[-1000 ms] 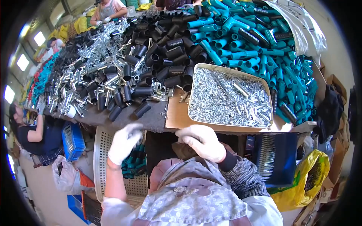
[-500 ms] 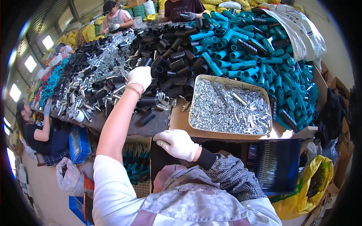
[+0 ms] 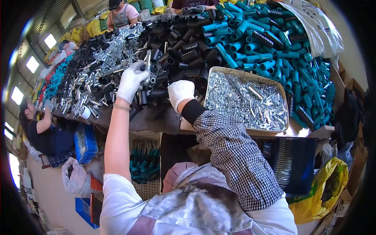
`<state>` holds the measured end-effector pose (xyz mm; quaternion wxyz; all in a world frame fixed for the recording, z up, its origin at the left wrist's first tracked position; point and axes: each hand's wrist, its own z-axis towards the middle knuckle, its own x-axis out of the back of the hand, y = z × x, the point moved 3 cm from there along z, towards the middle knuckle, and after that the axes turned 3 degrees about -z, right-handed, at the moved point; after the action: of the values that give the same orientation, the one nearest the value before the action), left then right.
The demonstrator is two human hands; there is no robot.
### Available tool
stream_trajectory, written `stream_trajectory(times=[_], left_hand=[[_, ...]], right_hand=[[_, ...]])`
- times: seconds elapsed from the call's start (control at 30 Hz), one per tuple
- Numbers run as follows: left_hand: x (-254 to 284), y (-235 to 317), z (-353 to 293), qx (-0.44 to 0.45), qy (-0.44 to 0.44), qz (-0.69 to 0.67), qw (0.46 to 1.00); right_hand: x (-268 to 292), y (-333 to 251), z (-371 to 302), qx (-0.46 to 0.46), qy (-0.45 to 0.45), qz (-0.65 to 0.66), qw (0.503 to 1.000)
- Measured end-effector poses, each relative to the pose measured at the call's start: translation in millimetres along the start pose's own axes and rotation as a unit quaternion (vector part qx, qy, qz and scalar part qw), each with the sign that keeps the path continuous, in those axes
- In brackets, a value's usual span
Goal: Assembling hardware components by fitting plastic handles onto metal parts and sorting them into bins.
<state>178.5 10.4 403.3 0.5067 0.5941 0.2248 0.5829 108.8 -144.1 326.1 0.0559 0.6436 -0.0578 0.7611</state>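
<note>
My white-gloved left hand [image 3: 133, 81] is at the front of the heap, its thumb and fingers closed around a shiny silver metal tube [image 3: 148, 58] that stands upright. White-gloved too, my right hand [image 3: 181, 93] is curled among the black plastic tubes [image 3: 192, 56], just left of the tray. Its fingertips are hidden, so what they grip cannot be made out. Loose silver metal parts [image 3: 80, 98] lie to the left of my left hand.
A shallow tray [image 3: 288, 113] of small metal pieces sits at the table's front, below piled teal tubes [image 3: 256, 58]. Under the table are teal-handled tools [image 3: 145, 160] and a dark blue bin [image 3: 303, 168]. A yellow sack [image 3: 331, 184] stands right. Several people work around the heap.
My left hand has shifted slightly left and now holds a silver tube up. My right hand has reached forward from the table edge to the black tubes, its fingers curling.
</note>
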Motion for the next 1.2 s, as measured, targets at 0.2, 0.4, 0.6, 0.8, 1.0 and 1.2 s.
stream_trajectory(times=[0.2, 0.4, 0.6, 0.8, 1.0, 1.2], left_hand=[[-7.0, -12.1, -111.7, -0.058, 0.009, -0.296, 0.953], [-26.6, -40.2, -179.5, 0.006, 0.096, -0.409, 0.908], [-77.6, -29.6, -217.3, 0.045, 0.023, -0.508, 0.86], [-97.8, -23.3, -224.1, -0.003, -0.03, -0.451, 0.892], [-131.1, -8.1, -248.0, 0.016, -0.122, -0.397, 0.909], [-132.3, 15.0, -255.6, -0.031, -0.197, -0.243, 0.95]], right_hand=[[30.2, 13.4, -20.7, 0.032, 0.073, 0.053, 0.995], [61.3, 55.3, -149.5, 0.078, 0.232, 0.36, 0.9], [15.1, 80.5, -246.4, -0.123, -0.057, 0.786, 0.603], [1.6, 96.8, -271.3, -0.117, -0.091, 0.752, 0.642], [-30.3, 81.0, -282.4, -0.069, -0.174, 0.848, 0.496], [-29.7, 71.8, -289.8, -0.035, -0.22, 0.902, 0.369]])
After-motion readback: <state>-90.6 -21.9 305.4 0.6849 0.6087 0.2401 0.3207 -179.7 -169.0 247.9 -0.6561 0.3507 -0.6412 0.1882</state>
